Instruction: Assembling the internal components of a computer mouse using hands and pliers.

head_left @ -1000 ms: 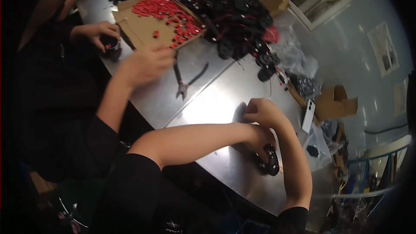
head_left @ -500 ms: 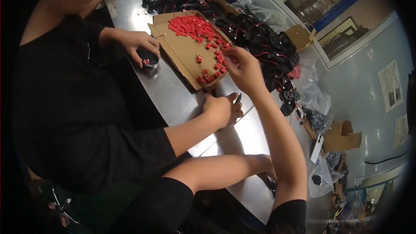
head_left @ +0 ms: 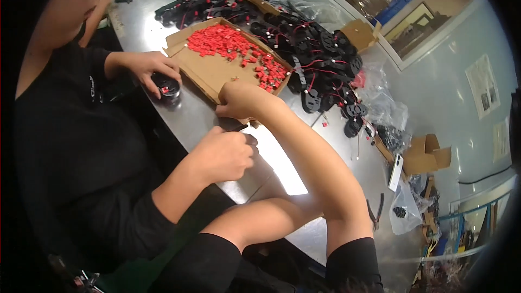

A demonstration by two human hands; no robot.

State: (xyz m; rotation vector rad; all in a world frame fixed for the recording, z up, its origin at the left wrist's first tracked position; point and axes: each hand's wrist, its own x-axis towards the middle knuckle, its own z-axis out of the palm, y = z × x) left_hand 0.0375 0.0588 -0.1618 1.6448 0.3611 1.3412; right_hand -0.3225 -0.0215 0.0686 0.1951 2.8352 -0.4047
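Note:
My right hand (head_left: 242, 100) is at the near edge of a shallow cardboard tray (head_left: 203, 70), its fingers curled downward and closed. What they hold, if anything, is hidden behind the hand. Small red plastic connectors (head_left: 220, 40) cover the tray's far side, and another cluster lies along its right side. My left forearm (head_left: 271, 218) reaches rightward beneath my right forearm, which covers the left hand. Just right of that crossing is a dark tool with two thin arms (head_left: 374, 212); whether my left hand touches it is hidden.
A co-worker's hand (head_left: 220, 154) beside mine grips a black-handled tool; their other hand (head_left: 154, 70) rests on a round black container (head_left: 167, 89). Black parts with red wires (head_left: 320, 59) pile up behind the tray. A white phone (head_left: 396, 172) and plastic bags lie at right.
My right hand has moved left and nearer, from the connectors along the tray's right side to its near edge. The co-worker's tool hand has shifted left. The whole view has also shifted.

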